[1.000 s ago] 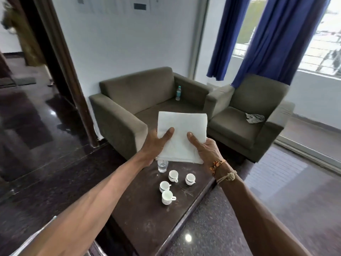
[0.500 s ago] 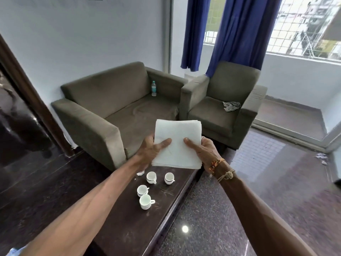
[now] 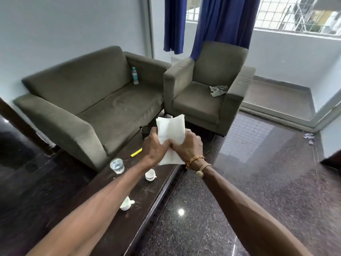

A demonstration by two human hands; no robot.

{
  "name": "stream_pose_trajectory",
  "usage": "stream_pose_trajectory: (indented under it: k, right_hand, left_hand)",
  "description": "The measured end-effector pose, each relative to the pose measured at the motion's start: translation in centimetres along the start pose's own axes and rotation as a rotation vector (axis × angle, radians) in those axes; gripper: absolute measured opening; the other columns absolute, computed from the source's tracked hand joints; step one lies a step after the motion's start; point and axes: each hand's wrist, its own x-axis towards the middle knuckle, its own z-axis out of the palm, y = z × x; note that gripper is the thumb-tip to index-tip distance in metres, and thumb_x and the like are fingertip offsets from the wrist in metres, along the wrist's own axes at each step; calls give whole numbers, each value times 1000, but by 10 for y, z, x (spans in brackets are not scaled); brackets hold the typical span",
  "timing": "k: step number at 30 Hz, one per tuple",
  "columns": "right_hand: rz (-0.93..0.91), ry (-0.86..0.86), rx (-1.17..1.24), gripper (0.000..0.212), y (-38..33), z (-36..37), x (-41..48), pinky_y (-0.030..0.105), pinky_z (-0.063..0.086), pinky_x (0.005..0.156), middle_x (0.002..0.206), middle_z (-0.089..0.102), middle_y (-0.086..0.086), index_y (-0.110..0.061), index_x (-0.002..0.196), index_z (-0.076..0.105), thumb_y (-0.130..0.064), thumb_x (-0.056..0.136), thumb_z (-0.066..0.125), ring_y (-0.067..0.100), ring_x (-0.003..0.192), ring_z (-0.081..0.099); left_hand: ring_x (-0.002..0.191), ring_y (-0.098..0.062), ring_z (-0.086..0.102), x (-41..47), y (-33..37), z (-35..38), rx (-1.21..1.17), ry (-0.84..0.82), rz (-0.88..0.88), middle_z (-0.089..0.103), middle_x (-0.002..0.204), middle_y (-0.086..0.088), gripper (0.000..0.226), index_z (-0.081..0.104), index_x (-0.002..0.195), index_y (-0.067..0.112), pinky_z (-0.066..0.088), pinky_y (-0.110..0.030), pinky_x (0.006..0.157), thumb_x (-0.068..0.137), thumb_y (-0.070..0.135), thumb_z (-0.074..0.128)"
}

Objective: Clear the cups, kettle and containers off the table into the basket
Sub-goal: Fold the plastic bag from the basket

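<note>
Both hands hold a white folded cloth [image 3: 170, 132] above the dark low table [image 3: 144, 193]. My left hand [image 3: 156, 147] grips its left side and my right hand [image 3: 188, 145] grips its right side, thumbs pressed together at the middle. On the table stand a clear glass of water [image 3: 117, 165], a white cup [image 3: 150, 176] and another white cup [image 3: 126, 203] partly hidden by my left forearm. A dark cup [image 3: 146, 131] stands at the table's far end, behind my left hand. No basket or kettle is in view.
A yellow strip [image 3: 136, 152] lies on the table. A grey sofa [image 3: 88, 108] with a water bottle [image 3: 135, 75] borders the table's left side, and an armchair [image 3: 204, 93] with a crumpled rag [image 3: 218, 90] stands beyond it. Polished stone floor [image 3: 249, 182] stretches to the right.
The cloth has been folded narrower and lowered toward the table, with my hands now close together. The view has shifted right and down, bringing the table's far end into sight.
</note>
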Motion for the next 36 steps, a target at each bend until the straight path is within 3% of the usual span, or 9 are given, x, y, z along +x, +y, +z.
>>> stream_pose_trajectory:
  k: [9,12,15,19,22,26,29,32,36]
  right_hand:
    - [3,-268,-74,27,67,43,44,41,48,87,110,51,10,-6,116,51,-24,101,39,31,100,57]
    - [35,-343,-104,26,74,52,78,41,45,93,107,53,15,-5,104,51,-24,99,34,29,102,52]
    - [-18,-411,-207,46,67,57,118,46,41,94,106,55,22,0,90,56,-28,87,20,33,102,48]
    - [-56,-436,-249,66,53,58,171,45,39,92,104,56,22,7,86,59,-38,86,10,34,101,46]
    - [5,-411,-183,48,45,65,208,43,40,93,104,55,21,1,93,55,-34,94,23,33,103,47]
    - [3,-421,-130,28,43,78,253,38,38,91,109,53,18,1,99,56,-20,102,39,31,106,48]
    - [-9,-463,-108,23,42,85,279,39,41,90,110,52,18,-3,103,53,-21,100,39,33,105,52]
    - [-69,-568,-138,20,41,94,303,39,41,91,109,55,19,-13,82,48,-18,100,41,32,107,50]
    - [-104,-659,-132,23,54,118,343,35,41,73,100,63,18,-12,73,48,-19,95,48,33,96,57]
  left_hand:
    - [94,-30,62,31,-23,88,-96,-238,-41,58,106,-11,41,37,121,3,50,-37,76,94,31,50]
    - [98,-29,61,64,-35,108,-132,-301,-61,59,109,-13,44,38,118,11,52,-45,86,89,42,42]
    - [96,-26,64,109,-36,118,-167,-374,-116,62,106,-10,19,43,110,16,55,-43,84,99,33,45]
    - [98,-20,63,164,-34,121,-243,-356,-287,64,105,-3,26,51,118,12,47,-29,82,96,26,52]
    - [95,-19,63,204,-28,115,-264,-371,-337,66,107,-3,29,54,118,16,46,-30,77,92,28,56]
    - [91,-26,69,244,-34,115,-325,-353,-416,72,95,-5,29,60,100,23,58,-49,81,74,35,63]
    - [91,-24,69,264,-36,119,-273,-298,-400,73,98,-6,36,65,107,19,59,-44,81,73,29,62]
    - [90,-24,70,281,-49,132,-269,-257,-428,73,99,-6,42,66,110,21,59,-46,79,69,32,59]
    - [91,-24,70,297,-60,147,-214,-128,-498,73,100,-6,30,67,110,20,59,-39,76,81,27,67]
